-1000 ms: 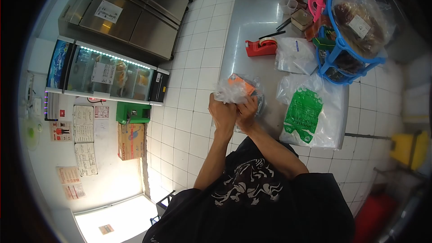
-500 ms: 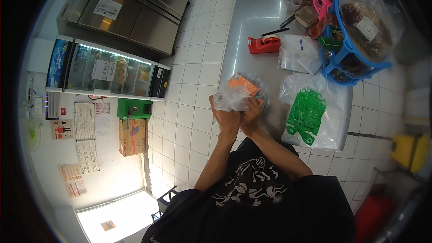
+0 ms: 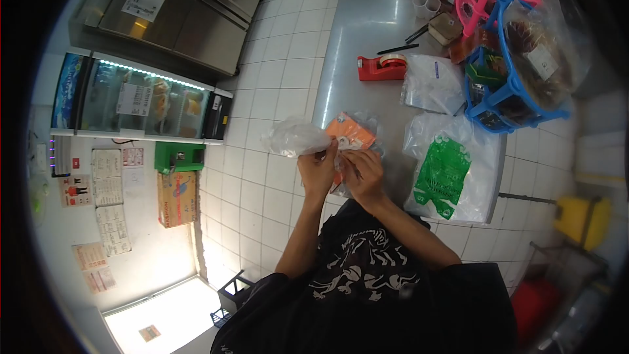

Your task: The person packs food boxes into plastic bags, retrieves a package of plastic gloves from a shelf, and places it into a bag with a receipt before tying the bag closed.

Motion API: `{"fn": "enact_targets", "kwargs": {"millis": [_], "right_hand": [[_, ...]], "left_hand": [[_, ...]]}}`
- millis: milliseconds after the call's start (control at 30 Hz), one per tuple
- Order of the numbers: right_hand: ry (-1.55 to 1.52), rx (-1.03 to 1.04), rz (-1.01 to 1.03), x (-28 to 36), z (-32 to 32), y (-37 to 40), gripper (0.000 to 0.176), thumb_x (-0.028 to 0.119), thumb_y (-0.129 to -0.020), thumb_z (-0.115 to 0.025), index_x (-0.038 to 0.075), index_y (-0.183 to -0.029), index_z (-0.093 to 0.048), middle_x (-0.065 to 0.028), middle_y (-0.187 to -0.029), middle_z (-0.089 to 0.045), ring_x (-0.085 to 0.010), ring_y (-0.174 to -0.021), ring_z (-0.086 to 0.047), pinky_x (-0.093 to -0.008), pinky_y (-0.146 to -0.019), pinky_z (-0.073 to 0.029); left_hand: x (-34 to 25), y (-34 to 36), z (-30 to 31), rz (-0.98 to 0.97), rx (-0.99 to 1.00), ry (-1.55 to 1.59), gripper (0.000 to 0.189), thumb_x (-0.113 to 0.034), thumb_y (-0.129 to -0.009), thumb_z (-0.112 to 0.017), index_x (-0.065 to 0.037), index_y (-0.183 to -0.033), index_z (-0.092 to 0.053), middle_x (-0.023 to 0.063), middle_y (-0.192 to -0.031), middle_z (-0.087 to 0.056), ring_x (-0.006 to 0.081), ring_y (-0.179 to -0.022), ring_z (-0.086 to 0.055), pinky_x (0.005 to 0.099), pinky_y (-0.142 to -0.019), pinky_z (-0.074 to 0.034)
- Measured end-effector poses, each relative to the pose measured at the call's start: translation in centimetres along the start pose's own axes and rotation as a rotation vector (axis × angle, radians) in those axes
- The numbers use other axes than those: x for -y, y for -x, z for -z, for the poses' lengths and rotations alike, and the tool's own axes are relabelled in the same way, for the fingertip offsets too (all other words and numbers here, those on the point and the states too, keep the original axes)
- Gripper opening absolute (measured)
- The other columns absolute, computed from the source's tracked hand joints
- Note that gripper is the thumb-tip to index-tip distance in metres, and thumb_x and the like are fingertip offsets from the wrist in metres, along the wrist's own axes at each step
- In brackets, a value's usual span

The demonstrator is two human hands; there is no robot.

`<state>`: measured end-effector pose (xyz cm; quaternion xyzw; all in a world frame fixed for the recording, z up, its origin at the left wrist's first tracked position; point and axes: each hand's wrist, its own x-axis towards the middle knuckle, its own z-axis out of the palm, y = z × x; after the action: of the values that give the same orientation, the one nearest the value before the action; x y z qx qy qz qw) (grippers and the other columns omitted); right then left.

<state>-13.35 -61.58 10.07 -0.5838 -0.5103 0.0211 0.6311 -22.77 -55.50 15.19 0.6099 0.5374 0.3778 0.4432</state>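
Observation:
My left hand (image 3: 317,172) pinches the gathered part of a clear plastic bag (image 3: 298,137), whose puffed end sticks out to the left past the table edge. Close against it, my right hand (image 3: 364,174) has its fingers bent together at the same gathered plastic. What its fingertips hold is too small to make out. Just beyond both hands lies an orange packet (image 3: 352,132) with pale markings, partly wrapped in clear plastic. More orange shows below, between the wrists, mostly hidden by my hands.
On the steel table (image 3: 367,19) are a red tape dispenser (image 3: 381,69), a stack of clear bags (image 3: 436,82), and a green printed bag (image 3: 444,174) on white plastic. Blue (image 3: 514,101) and pink baskets (image 3: 468,3) stand at the right. Small cups (image 3: 426,6) sit farther back.
The clear bag's puffed end has swung left, away from over the orange packet. My hands have moved slightly apart, and more of the packet shows.

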Motion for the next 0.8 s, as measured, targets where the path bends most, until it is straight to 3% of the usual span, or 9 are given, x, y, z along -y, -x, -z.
{"fn": "enact_targets", "kwargs": {"millis": [100, 200, 300, 467, 600, 667, 700, 767, 800], "right_hand": [[-0.016, -0.03, -0.109, 0.5, -0.3, -0.7, 0.014, 0.0, -0.079, -0.072, 0.0, -0.093, -0.068, -0.0097, -0.088, -0.069, -0.0258, -0.079, -0.064, -0.0351, -0.074, -0.047], [-0.068, 0.085, -0.267, 2.0, 0.0, -1.5, 0.016, -0.003, -0.077, -0.072, -0.001, -0.093, -0.068, -0.0106, -0.087, -0.069, -0.0265, -0.078, -0.064, -0.0355, -0.072, -0.049], [-0.018, 0.146, -0.313, 3.4, 0.4, -1.9, 0.018, -0.003, -0.076, -0.073, -0.001, -0.094, -0.069, -0.0108, -0.086, -0.069, -0.0257, -0.077, -0.064, -0.0357, -0.072, -0.05], [0.038, 0.219, -0.371, 3.6, 0.4, -1.4, 0.026, -0.005, -0.072, -0.074, -0.003, -0.098, -0.069, -0.0092, -0.083, -0.067, -0.0254, -0.078, -0.063, -0.0349, -0.073, -0.05], [0.11, 0.224, -0.492, 4.1, 0.5, -1.5, 0.022, -0.007, -0.073, -0.073, -0.003, -0.094, -0.068, -0.0106, -0.087, -0.068, -0.0265, -0.081, -0.064, -0.0332, -0.074, -0.05], [0.116, 0.197, -0.54, 4.4, 1.0, -1.6, 0.016, -0.01, -0.076, -0.07, -0.003, -0.09, -0.065, -0.0138, -0.094, -0.068, -0.0273, -0.084, -0.064, -0.0328, -0.076, -0.051], [0.128, 0.21, -0.558, 4.6, 1.0, -1.5, 0.016, -0.01, -0.076, -0.07, -0.003, -0.09, -0.065, -0.0138, -0.094, -0.068, -0.0273, -0.084, -0.064, -0.0328, -0.076, -0.051], [0.014, 0.159, -0.623, 4.9, 1.0, -1.6, 0.018, -0.012, -0.081, -0.065, -0.002, -0.097, -0.061, -0.0159, -0.098, -0.067, -0.0256, -0.086, -0.064, -0.0319, -0.077, -0.051], [0.016, 0.167, -0.628, 4.7, 0.9, -1.9, 0.018, -0.012, -0.081, -0.065, -0.002, -0.097, -0.061, -0.0159, -0.098, -0.067, -0.0256, -0.086, -0.064, -0.0319, -0.077, -0.051]], "left_hand": [[1.4, -0.8, 0.0, 0.063, 0.087, 0.168, 0.02, -0.007, -0.089, -0.07, 0.008, -0.102, -0.066, 0.0085, -0.091, -0.069, 0.0142, -0.085, -0.065, 0.0274, -0.076, -0.051], [0.9, -0.7, 0.4, 0.157, 0.052, 0.306, 0.021, -0.007, -0.089, -0.071, 0.008, -0.103, -0.066, 0.0088, -0.089, -0.069, 0.0136, -0.084, -0.064, 0.026, -0.074, -0.051], [-0.6, -0.7, 0.9, 0.409, 0.101, 0.289, 0.021, -0.006, -0.088, -0.072, 0.008, -0.102, -0.066, 0.0092, -0.09, -0.068, 0.0129, -0.082, -0.064, 0.025, -0.073, -0.05], [-0.4, -0.7, 1.1, 0.357, 0.105, 0.261, 0.015, -0.005, -0.088, -0.072, 0.005, -0.097, -0.066, 0.0087, -0.093, -0.068, 0.0133, -0.084, -0.064, 0.0267, -0.073, -0.051], [-1.4, -1.4, 1.9, 0.403, 0.195, 0.182, 0.014, -0.004, -0.087, -0.073, 0.005, -0.097, -0.069, 0.0085, -0.089, -0.068, 0.0121, -0.079, -0.062, 0.0243, -0.071, -0.048], [-1.5, -1.8, 2.5, 0.169, 0.362, -0.103, 0.004, -0.001, -0.087, -0.069, 0.003, -0.088, -0.069, 0.009, -0.084, -0.068, 0.0157, -0.082, -0.063, 0.0262, -0.076, -0.05], [-1.6, -2.5, 2.9, 0.193, 0.371, -0.099, 0.004, -0.001, -0.087, -0.069, 0.003, -0.088, -0.069, 0.009, -0.084, -0.068, 0.0157, -0.082, -0.063, 0.0262, -0.076, -0.05], [-1.4, -3.6, 3.9, -0.006, 0.704, -0.184, 0.0, 0.001, -0.085, -0.068, 0.001, -0.085, -0.068, 0.0115, -0.084, -0.067, 0.02, -0.083, -0.065, 0.028, -0.079, -0.051], [0.7, -1.6, 3.4, -0.133, 0.475, -0.11, 0.01, 0.004, -0.079, -0.071, 0.0, -0.088, -0.068, 0.0122, -0.088, -0.067, 0.0232, -0.083, -0.066, 0.0311, -0.077, -0.053]]}}
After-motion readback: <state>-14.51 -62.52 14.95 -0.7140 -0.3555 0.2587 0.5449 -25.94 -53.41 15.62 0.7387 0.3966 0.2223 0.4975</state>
